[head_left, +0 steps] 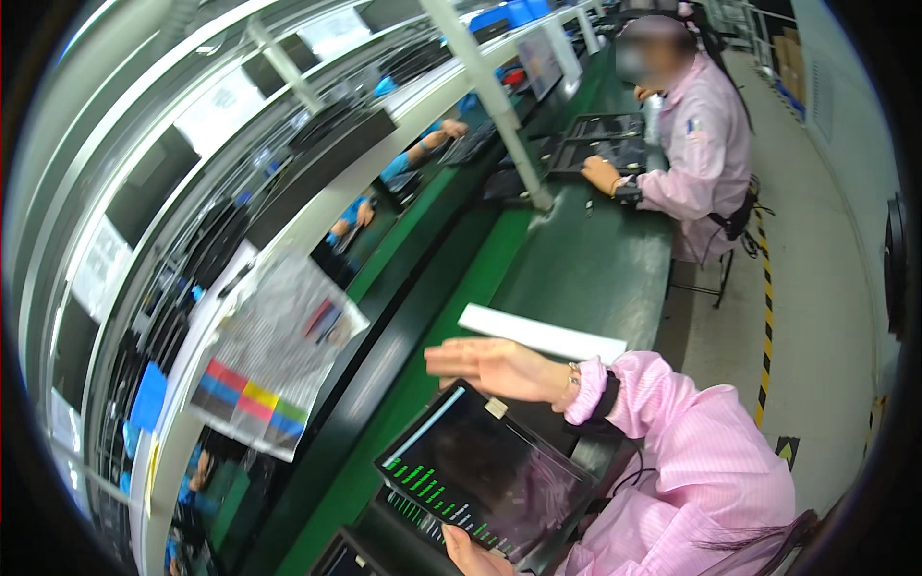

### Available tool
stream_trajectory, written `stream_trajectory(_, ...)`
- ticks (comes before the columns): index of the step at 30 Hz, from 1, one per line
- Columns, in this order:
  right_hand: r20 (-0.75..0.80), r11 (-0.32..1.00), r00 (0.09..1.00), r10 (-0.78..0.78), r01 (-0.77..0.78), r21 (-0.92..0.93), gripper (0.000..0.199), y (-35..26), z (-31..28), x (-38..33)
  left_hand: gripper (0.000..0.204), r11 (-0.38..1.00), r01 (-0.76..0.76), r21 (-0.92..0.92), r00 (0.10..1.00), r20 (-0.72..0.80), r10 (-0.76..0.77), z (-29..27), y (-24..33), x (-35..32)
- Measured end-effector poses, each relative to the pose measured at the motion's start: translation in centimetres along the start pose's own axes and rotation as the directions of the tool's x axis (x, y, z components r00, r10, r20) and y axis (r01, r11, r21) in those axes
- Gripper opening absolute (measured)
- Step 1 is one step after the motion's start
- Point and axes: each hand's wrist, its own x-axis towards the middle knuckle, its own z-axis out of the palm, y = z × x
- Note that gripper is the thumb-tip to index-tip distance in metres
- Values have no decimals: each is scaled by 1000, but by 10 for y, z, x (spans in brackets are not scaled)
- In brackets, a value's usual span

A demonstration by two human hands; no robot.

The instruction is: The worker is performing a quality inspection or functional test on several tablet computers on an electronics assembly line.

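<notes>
A black tablet-like screen (490, 470) with rows of green and white text along its left side lies tilted before me. My left hand (471, 554) grips its lower edge, with the thumb on the front; the other fingers are hidden. My right hand (504, 370) is held flat by the screen's upper edge, fingers stretched out to the left and nothing visible in them. That wrist carries a bracelet and a black strap (609, 394). A small beige tab (496, 408) sits at the screen's top edge. Beneath it, part of another screen (415, 518) with green text shows.
A long white strip (543, 332) lies on the green bench (595, 259) beyond my right hand. Farther along, a co-worker (701, 154) in pink sits at dark panels (605, 144). At left, a rack post (490, 96) and a hanging printed sheet (279, 355) border a conveyor.
</notes>
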Motion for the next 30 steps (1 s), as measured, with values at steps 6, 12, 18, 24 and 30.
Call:
stream_trajectory(6, -136, 938, 960, -246, 200, -283, 38, -48, -39, -56, 43, 858, 495, -138, 835, 348, -426, 8, -36, 37)
stream_trajectory(12, -377, 884, 915, -143, -53, -464, 34, -40, -55, -134, 28, 848, 528, -54, 822, 284, -493, 37, -93, 117)
stream_trajectory(18, -391, 563, 917, -83, -280, -778, 32, -20, -70, -127, 44, 907, 417, -48, 882, 264, -391, 39, -76, 112)
stream_trajectory(24, -307, -78, 935, -176, -325, -943, 43, -13, -109, -112, 48, 872, -203, 445, 952, 298, 70, -10, 7, 40)
stream_trajectory(30, -424, -38, 906, -24, -424, -905, 49, -7, -137, -85, 63, 842, 238, 484, 961, -243, -132, -140, -32, 13)
